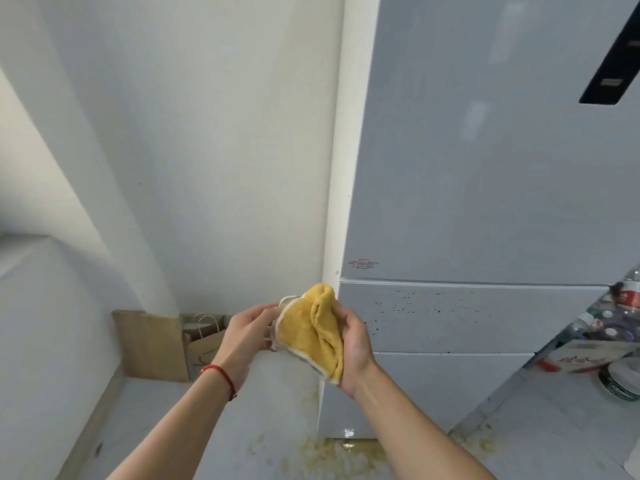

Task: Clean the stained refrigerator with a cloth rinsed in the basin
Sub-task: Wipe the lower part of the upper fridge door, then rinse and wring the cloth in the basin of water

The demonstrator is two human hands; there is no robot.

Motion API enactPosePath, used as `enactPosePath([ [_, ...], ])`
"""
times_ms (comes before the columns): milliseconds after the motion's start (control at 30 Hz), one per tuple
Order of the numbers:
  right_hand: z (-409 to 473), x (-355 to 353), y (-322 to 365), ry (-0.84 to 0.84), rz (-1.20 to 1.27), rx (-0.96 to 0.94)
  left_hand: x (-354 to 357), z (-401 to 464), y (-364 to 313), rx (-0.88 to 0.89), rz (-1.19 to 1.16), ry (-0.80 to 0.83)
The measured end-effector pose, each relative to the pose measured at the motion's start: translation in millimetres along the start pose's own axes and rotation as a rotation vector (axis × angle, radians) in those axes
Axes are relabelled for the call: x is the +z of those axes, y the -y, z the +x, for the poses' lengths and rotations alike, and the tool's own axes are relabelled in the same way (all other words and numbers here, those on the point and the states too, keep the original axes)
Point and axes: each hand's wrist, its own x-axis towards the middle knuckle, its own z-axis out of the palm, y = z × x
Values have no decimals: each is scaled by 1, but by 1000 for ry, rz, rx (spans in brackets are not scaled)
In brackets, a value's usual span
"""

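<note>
A crumpled yellow terry cloth with a pale edging [311,332] is held up at the lower centre of the frame, in front of the left edge of the tall pale grey refrigerator [485,202] that fills the right half. The cloth is gripped from both sides: the left hand [247,329], with a thin red string bracelet [221,375] at its wrist, is curled round the cloth's left edge, and the right hand [353,344] is wrapped round its right side, with the cloth bunched against the palm. Neither hand is spread.

A scatter of small dark specks [426,306] is seen across the refrigerator's middle drawer front, just right of the cloth. A small red-printed label [362,264] is set at the lower left corner of the upper door.

Brown paper bags [201,341] are leaned against the white wall [207,133] at lower left. Yellowish staining [339,455] is spread on the grey floor [173,427] at the refrigerator's base. Plastic bottles and clutter [609,327] are piled at the right edge.
</note>
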Motion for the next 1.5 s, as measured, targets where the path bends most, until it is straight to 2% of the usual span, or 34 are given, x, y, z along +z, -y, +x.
enactPosePath([
  [67,-5,-11,-2,40,11,36,4,-15,4,44,19,14],
  [200,-12,-34,1,99,-27,78,14,-41,10,81,78,-86],
  [300,-16,-45,0,180,-119,186,20,-68,19,32,58,-124],
  [400,-15,-50,-16,253,-238,296,17,-101,33,-57,-92,-194],
  [533,-26,-44,-67,416,-370,443,-5,-168,76,-159,-259,-417],
  [633,-52,-26,-117,601,-512,539,-34,-235,111,-221,-346,-645],
  [800,-87,6,-163,818,-766,498,-72,-314,140,-234,-460,-830],
  [900,-110,32,-198,939,-865,506,-94,-365,163,-243,-304,-940],
  [1133,-174,95,-316,1047,-1142,469,-171,-477,234,-302,107,-1204],
  [1233,-211,124,-382,1051,-1297,430,-220,-522,278,-372,249,-1210],
  [1333,-234,147,-430,1073,-1506,300,-262,-545,316,-451,404,-1178],
  [1433,-243,166,-466,1143,-1739,181,-298,-557,338,-490,348,-1154],
  [1500,-236,175,-488,1226,-1884,195,-316,-563,347,-557,242,-1113],
])
